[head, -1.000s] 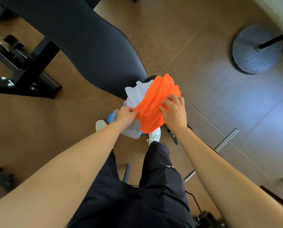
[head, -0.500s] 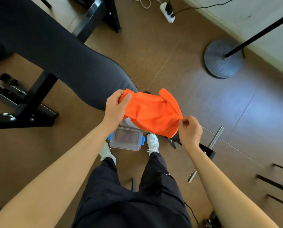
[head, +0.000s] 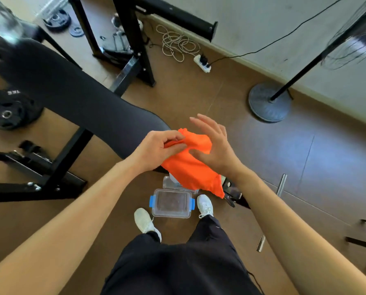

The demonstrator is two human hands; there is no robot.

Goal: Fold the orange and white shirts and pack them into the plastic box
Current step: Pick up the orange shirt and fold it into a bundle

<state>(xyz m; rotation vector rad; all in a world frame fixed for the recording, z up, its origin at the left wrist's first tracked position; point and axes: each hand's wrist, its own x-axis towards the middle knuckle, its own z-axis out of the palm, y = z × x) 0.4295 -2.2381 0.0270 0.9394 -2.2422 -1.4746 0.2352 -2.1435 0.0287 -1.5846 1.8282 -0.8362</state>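
Orange shirt [head: 190, 165], bunched into a loose wedge and held up in mid-air in front of the body, lowest corner dangling just above and to the right of the plastic box [head: 171, 203]. Looks thin and limp: bright, plain, creased near the top, a small ruffled edge poking up, no neat fold visible yet. Pinched at the upper edge by the left hand [head: 156, 150], fingers curled in against the thumb with cloth between them, probably to anchor one end during gathering. Met on the other side by the right hand [head: 217, 150], fingers straight and spread wide, clear of the fabric, only the thumb and heel of the palm against it; grips nothing, seemingly poised to smooth or take a fresh hold. Kept high, likely to let the cloth hang free rather than drag on the floor. Below, clear box with blue clips, set on the floor between white shoes [head: 144, 222], within easy reach for packing, nothing plainly in it. Just behind it, half hidden under the shirt, a second clear plastic piece [head: 169, 184] with something pale; white shirt or not, cannot tell. Further out, black padded bench [head: 71, 99] to the left, weight plate [head: 9, 111] beyond, round fan base [head: 269, 105] and power strip [head: 202, 62] near the wall.
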